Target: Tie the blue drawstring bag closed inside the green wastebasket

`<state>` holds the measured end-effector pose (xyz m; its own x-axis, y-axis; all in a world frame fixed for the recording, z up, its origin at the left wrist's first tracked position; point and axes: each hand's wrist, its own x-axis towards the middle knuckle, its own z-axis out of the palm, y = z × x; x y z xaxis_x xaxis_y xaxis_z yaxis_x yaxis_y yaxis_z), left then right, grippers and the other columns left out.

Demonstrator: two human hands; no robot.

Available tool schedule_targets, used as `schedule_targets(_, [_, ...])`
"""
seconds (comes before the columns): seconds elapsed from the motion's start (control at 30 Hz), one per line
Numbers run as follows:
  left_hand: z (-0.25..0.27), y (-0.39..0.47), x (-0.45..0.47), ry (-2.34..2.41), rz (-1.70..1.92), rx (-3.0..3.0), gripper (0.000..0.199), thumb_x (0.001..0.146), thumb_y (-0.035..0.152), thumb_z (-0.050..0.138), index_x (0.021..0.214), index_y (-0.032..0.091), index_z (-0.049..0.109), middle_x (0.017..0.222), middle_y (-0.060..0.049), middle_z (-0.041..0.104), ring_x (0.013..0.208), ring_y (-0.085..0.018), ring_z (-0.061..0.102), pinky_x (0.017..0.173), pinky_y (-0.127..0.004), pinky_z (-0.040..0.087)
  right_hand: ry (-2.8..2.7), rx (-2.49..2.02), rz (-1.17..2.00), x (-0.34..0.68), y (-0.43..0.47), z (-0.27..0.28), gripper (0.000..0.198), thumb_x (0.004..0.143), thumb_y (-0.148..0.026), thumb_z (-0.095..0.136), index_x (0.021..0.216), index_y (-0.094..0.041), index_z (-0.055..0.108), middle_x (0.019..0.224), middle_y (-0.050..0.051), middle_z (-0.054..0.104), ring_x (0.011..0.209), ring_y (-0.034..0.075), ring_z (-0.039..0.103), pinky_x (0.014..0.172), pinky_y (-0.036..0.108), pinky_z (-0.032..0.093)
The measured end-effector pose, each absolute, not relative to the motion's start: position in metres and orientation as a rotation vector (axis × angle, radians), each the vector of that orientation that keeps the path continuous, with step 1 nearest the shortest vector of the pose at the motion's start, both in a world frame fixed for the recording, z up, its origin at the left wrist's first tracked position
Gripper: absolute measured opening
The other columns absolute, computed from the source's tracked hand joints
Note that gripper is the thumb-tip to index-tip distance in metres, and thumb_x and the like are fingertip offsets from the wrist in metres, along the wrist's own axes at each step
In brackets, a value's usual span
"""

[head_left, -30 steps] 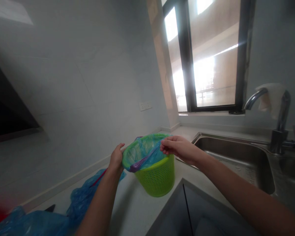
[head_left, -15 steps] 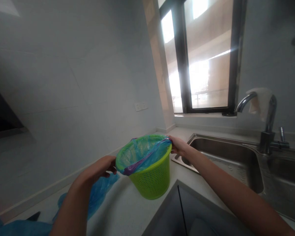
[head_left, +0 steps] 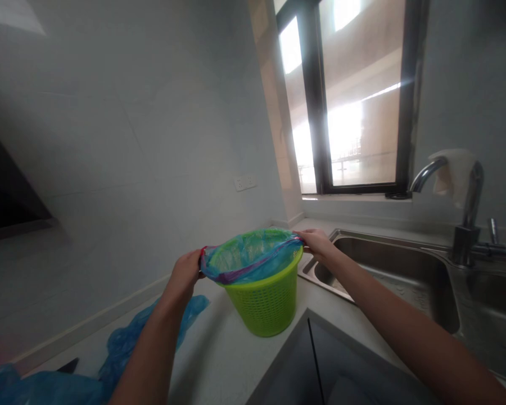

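Note:
A green plastic basket [head_left: 263,309] with perforated sides stands upright on the counter. Inside it and over part of its rim lies a thin blue garbage bag [head_left: 253,253] with a purple drawstring edge. My left hand [head_left: 188,267] is closed on the bag's edge at the left of the rim, pulling it outward. At the right of the rim, my right hand [head_left: 316,243] pinches the other side of the bag. The bag's edge is stretched between both hands across the near side of the basket. Some fingertips are hidden behind the bag.
Crumpled blue plastic bags [head_left: 124,343] lie on the counter at the left, with a small dark object [head_left: 68,365] beside them. A steel sink [head_left: 388,275] with a tall faucet [head_left: 468,219] is on the right. Grey cabinet doors [head_left: 287,365] are below the counter's front edge.
My left hand has taken hold of the bag's edge and drawn it outward over the rim. My right hand still holds its side, now pulled slightly outward from the rim.

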<state>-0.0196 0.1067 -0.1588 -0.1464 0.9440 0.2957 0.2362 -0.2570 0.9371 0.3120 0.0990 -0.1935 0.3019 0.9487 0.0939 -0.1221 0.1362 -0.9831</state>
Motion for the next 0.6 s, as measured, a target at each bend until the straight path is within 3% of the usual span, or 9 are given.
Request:
schedule_targets(0.1, [-0.154, 0.101, -0.014, 1.203, 1.54, 1.355, 0.023, 0.065, 0.038, 0.066, 0.075, 0.017, 0.065, 0.063, 0.002, 0.054, 0.057, -0.013, 0.044, 0.052, -0.023, 0.035, -1.092, -1.26, 0.69, 0.316, 0.09, -0.186, 0.021, 0.077, -0.028, 0.075, 0.063, -0.015, 0.066, 0.054, 0.0, 0.059, 0.052, 0.013, 0.052, 0.052, 0.024, 0.039])
schedule_targets(0.2, [-0.149, 0.097, -0.01, 1.169, 1.613, 1.325, 0.017, 0.069, 0.035, 0.066, 0.073, 0.018, 0.065, 0.059, 0.003, 0.051, 0.057, -0.013, 0.043, 0.051, -0.022, 0.036, -1.319, -1.377, 0.186, 0.314, 0.08, -0.177, 0.017, 0.079, -0.027, 0.069, 0.065, -0.017, 0.068, 0.064, 0.003, 0.067, 0.062, 0.017, 0.059, 0.06, 0.027, 0.04])
schedule_targets(0.27, [-0.147, 0.096, -0.008, 1.132, 1.62, 1.328, 0.017, 0.073, 0.034, 0.065, 0.075, 0.017, 0.067, 0.063, 0.001, 0.056, 0.06, -0.014, 0.047, 0.054, -0.023, 0.04, -1.396, -1.353, 0.021, 0.311, 0.075, -0.173, 0.014, 0.081, -0.026, 0.067, 0.069, -0.018, 0.069, 0.068, 0.004, 0.069, 0.066, 0.018, 0.062, 0.064, 0.029, 0.042])
schedule_targets(0.47, [-0.151, 0.099, -0.003, 0.99, 1.591, 1.381, 0.018, 0.076, 0.035, 0.066, 0.079, 0.017, 0.069, 0.077, -0.005, 0.065, 0.071, -0.018, 0.057, 0.066, -0.026, 0.048, -1.211, -1.037, 0.3, 0.307, 0.077, -0.171, 0.017, 0.079, -0.033, 0.067, 0.08, -0.016, 0.065, 0.074, 0.005, 0.069, 0.07, 0.019, 0.065, 0.063, 0.028, 0.049])
schedule_targets(0.6, [-0.156, 0.1, 0.0, 0.95, 1.532, 1.466, 0.023, 0.077, 0.041, 0.067, 0.075, 0.018, 0.066, 0.071, -0.004, 0.062, 0.067, -0.018, 0.056, 0.063, -0.027, 0.045, -1.127, -1.004, 0.298, 0.31, 0.085, -0.173, 0.019, 0.077, -0.035, 0.067, 0.079, -0.017, 0.063, 0.074, 0.005, 0.066, 0.07, 0.018, 0.063, 0.065, 0.029, 0.048])
